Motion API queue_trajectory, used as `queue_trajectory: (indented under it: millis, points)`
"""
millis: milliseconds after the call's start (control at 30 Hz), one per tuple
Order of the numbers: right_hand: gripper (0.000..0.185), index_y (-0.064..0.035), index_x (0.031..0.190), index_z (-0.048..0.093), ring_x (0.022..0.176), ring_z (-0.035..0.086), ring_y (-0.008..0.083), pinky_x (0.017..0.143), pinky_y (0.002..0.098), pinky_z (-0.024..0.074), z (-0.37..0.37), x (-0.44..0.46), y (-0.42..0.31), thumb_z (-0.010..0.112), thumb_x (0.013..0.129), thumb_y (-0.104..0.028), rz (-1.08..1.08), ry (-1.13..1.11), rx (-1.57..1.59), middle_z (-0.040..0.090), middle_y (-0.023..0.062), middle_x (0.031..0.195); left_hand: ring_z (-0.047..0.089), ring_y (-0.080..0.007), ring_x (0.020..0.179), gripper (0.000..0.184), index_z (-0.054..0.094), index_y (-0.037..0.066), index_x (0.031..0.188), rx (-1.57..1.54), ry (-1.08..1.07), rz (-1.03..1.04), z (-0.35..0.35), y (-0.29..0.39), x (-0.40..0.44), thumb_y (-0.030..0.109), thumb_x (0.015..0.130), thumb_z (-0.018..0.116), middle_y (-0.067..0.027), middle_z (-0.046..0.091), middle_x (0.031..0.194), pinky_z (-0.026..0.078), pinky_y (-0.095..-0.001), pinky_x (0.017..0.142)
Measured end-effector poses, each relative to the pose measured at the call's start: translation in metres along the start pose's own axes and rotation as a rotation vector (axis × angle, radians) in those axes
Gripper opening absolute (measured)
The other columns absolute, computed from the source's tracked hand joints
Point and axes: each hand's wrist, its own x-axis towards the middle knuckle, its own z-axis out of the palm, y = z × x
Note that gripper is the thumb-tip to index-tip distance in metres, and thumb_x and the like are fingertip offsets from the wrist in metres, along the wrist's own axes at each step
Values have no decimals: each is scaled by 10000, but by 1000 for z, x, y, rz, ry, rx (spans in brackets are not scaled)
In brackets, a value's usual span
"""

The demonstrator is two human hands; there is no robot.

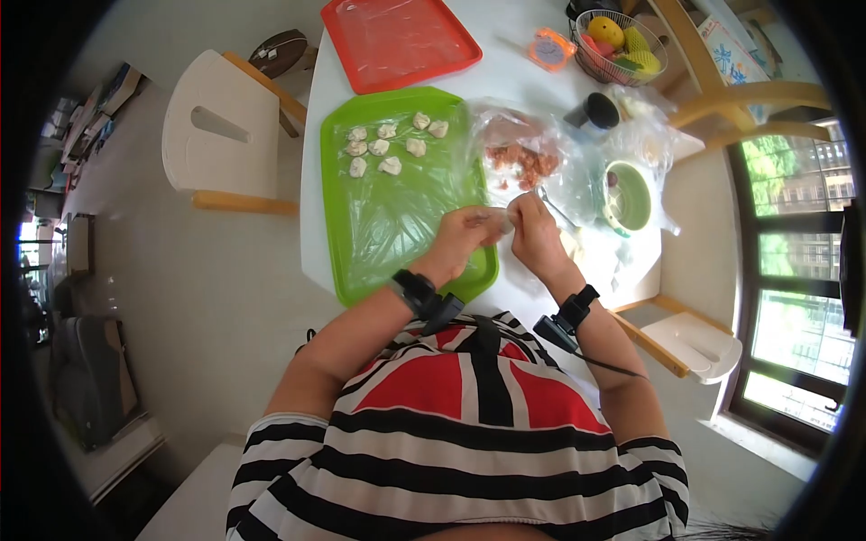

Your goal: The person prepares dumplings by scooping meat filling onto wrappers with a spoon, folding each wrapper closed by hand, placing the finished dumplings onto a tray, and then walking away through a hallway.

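Both hands meet at the near right edge of the green tray (336, 236). My left hand (465, 236) is closed, its fingertips pinching a pale dumpling wrapper (502, 222) that is partly blurred and covered by fingers. Against the wrapper's other side, my right hand (538, 233) is closed with thumb and fingers together. Several small folded dumplings (389, 165) lie on the film-covered far half of the tray. Just beyond my hands, minced meat (523, 166) sits in a clear plastic bag, and a thin metal utensil (557, 209) slants beside it.
A red tray (401, 45) lies at the back. To the right stand a green-white bowl (629, 198), a dark cup (595, 112) and plastic bags. A wire fruit basket (621, 74) is at the far right. Chairs (221, 135) flank the table.
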Motion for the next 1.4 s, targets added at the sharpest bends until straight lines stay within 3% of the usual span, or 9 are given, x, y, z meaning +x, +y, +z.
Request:
queue_trajectory:
  millis: [267, 333, 567, 633, 767, 933, 1200, 1367, 1400]
  points:
    - [60, 7, 872, 541, 760, 566, 383, 658, 406, 466, 35, 18, 0, 552, 815, 22, -4, 110, 78, 566, 191, 816, 623, -134, 886, 158, 598, 29, 1020, -76, 172, 119, -13, 1, 3, 155, 925, 597, -60, 646, 968, 514, -252, 778]
    - [61, 21, 868, 610, 751, 601, 339, 668, 368, 478, 44, 19, -3, 590, 841, -30, 185, 128, 281, 614, 186, 826, 624, -134, 874, 142, 595, 31, 1017, -46, 276, 192, -21, 6, 4, 140, 926, 594, -57, 643, 952, 518, -256, 763]
    - [80, 18, 789, 647, 723, 623, 266, 653, 321, 480, 55, 35, -9, 646, 817, -57, 339, 44, 387, 639, 139, 833, 628, -142, 843, 168, 594, -15, 979, -6, 281, 223, -32, 20, -2, 125, 896, 634, -84, 639, 947, 532, -254, 742]
    - [41, 2, 751, 631, 703, 602, 280, 636, 342, 472, 64, 38, -12, 655, 768, -28, 204, 187, 219, 613, 118, 776, 630, -150, 843, 166, 587, -21, 988, -74, 317, 183, -31, 18, -2, 118, 903, 622, -90, 632, 958, 542, -265, 753]
    - [52, -63, 722, 607, 781, 556, 271, 669, 396, 414, 74, 43, -6, 656, 709, -54, 37, 181, 31, 577, 73, 756, 630, -173, 867, 207, 579, -9, 1017, -133, 284, 142, -37, 21, -4, 175, 924, 597, -104, 623, 974, 539, -293, 760]
    - [89, -102, 744, 581, 816, 535, 224, 697, 364, 376, 74, 42, -9, 643, 692, -65, -172, 174, -176, 552, 30, 779, 636, -205, 895, 280, 575, 21, 1057, -372, 291, -252, -49, 47, -9, 279, 955, 537, -90, 633, 1002, 523, -345, 830]
    - [115, -110, 790, 577, 869, 529, 213, 731, 355, 367, 83, 37, 1, 620, 696, -59, -326, 89, -165, 555, 16, 869, 631, -216, 963, 236, 581, -22, 1070, -331, 196, -226, -80, 27, -2, 174, 942, 554, -102, 632, 1047, 524, -343, 846]
    - [323, -119, 1079, 625, 1044, 525, 231, 815, 360, 382, 53, 31, -24, 656, 759, -92, -155, 106, -172, 582, 49, 1116, 621, -213, 986, 262, 544, -61, 1138, -148, 157, -52, -96, 46, 12, 103, 934, 551, -105, 615, 1081, 533, -309, 821]
    - [323, -119, 1079, 625, 1044, 525, 231, 815, 360, 382, 47, 27, -22, 656, 759, -92, -152, 108, -171, 582, 49, 1116, 624, -205, 978, 283, 525, -52, 1177, -20, 274, 32, -93, 56, 19, 82, 929, 550, -103, 608, 1082, 532, -287, 801]
